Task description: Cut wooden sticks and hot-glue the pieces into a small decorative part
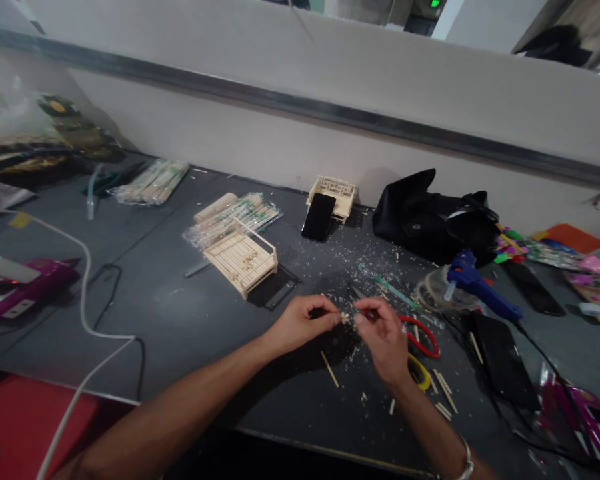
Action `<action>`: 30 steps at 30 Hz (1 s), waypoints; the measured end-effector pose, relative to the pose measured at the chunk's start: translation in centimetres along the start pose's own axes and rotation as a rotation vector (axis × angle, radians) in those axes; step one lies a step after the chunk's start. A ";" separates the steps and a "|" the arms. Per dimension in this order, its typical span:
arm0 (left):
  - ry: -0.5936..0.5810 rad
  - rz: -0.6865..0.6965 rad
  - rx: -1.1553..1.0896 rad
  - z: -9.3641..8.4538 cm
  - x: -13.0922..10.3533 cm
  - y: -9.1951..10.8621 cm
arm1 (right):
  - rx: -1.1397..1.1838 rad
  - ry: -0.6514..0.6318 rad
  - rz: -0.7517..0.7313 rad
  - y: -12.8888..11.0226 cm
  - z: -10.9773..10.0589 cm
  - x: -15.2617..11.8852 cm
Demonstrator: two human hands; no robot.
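Note:
Between thumb and fingers, my left hand pinches a small pale wooden piece made of short stick bits. My right hand is close beside it, fingertips drawn together; whether anything is in them is too small to make out. Under the right hand lie scissors with red and yellow handles, partly covered by it. Left of my hands stands a miniature bed-like frame of thin sticks, with several small stick pieces on its slats. A similar little stick-built seat stands by the wall, a phone leaning on it.
A blue glue gun rests on a tape roll to the right, its cord trailing down. Bagged sticks and a black bag line the back. Stick scraps litter the dark table. A white cable crosses the left side.

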State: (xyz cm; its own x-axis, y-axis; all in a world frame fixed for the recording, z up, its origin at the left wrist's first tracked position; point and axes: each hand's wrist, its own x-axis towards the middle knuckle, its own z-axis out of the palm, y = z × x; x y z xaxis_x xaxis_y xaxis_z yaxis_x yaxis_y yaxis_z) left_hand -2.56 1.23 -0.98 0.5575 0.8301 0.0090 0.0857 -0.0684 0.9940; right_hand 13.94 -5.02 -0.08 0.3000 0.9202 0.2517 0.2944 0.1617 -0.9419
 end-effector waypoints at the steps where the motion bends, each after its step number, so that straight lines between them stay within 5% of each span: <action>1: 0.000 0.010 0.018 0.0 0.0 0.0 | -0.034 -0.011 -0.049 0.0 0.0 0.0; 12: -0.004 0.076 0.110 0.2 -0.2 0.2 | -0.171 -0.143 -0.185 -0.1 0.2 0.0; 30: -0.006 0.197 0.178 0.3 -0.2 0.0 | -0.232 -0.139 -0.296 -0.2 0.2 0.3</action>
State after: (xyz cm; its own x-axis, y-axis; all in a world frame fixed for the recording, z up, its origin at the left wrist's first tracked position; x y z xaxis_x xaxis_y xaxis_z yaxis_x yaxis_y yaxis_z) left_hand -2.44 0.92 -0.98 0.5824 0.7881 0.1991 0.1192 -0.3250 0.9382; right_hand 13.80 -4.73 0.09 0.0504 0.8877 0.4576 0.5515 0.3573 -0.7538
